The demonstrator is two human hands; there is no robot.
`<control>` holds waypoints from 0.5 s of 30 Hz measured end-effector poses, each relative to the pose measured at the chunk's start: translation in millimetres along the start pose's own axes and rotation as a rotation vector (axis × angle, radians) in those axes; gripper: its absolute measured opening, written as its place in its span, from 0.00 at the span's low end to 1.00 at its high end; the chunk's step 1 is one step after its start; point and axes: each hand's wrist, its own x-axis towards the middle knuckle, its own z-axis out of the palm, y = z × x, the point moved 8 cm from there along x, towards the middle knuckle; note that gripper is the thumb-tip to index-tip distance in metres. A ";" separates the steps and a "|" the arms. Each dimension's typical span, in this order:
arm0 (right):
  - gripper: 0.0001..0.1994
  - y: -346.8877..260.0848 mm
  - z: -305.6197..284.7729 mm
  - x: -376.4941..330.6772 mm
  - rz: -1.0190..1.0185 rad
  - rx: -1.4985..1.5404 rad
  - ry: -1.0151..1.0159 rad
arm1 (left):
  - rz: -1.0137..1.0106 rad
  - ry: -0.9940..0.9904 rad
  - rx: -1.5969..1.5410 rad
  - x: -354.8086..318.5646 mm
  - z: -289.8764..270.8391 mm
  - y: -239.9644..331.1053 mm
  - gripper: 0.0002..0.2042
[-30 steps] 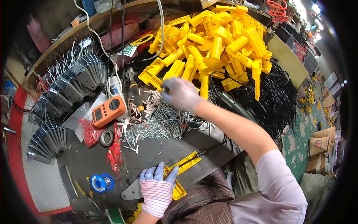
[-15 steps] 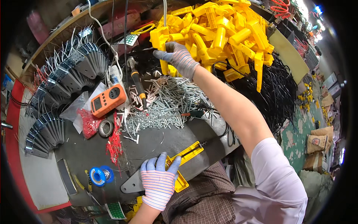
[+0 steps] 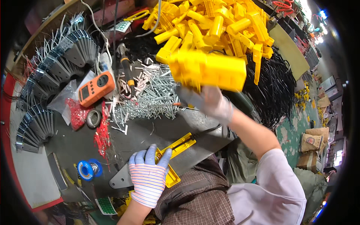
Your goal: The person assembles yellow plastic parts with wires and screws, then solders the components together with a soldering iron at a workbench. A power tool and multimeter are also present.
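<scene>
Near the table's front edge, my left hand (image 3: 149,176) in a striped glove grips an open yellow plastic casing half (image 3: 172,176). A black cord (image 3: 208,130) runs into the casing's handle channel, and a grey metal plate (image 3: 120,178) with holes sticks out left of my hand. My right hand (image 3: 210,104), gloved and smeared by motion, holds a yellow plastic housing piece (image 3: 210,71) above the screws. Its fingers are partly hidden under the piece. Behind it lies a big heap of yellow plastic parts (image 3: 217,26).
Loose screws (image 3: 150,93) cover the table's middle, beside a soldering iron (image 3: 126,69) and an orange meter (image 3: 96,89). Farther left are stacked metal plates (image 3: 35,127), red parts (image 3: 102,137), a tape roll (image 3: 93,118) and a solder spool (image 3: 89,169). Black cords (image 3: 272,93) hang at right.
My right hand has come back from the heap toward me with a yellow housing piece in its grip. The left hand keeps its hold on the casing half; the whole view has shifted slightly.
</scene>
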 end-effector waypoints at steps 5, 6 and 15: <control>0.10 0.8 6.0 -76.5 0.322 0.267 -0.073 | 0.004 -0.018 -0.020 1.6 -3.3 0.3 0.27; 0.10 12.1 17.2 -83.5 0.331 0.266 -0.079 | 0.000 -0.024 -0.028 1.3 -2.7 -0.3 0.27; 0.17 39.4 53.7 -107.0 0.255 0.230 -0.055 | 0.002 -0.027 -0.001 3.4 -2.0 0.6 0.26</control>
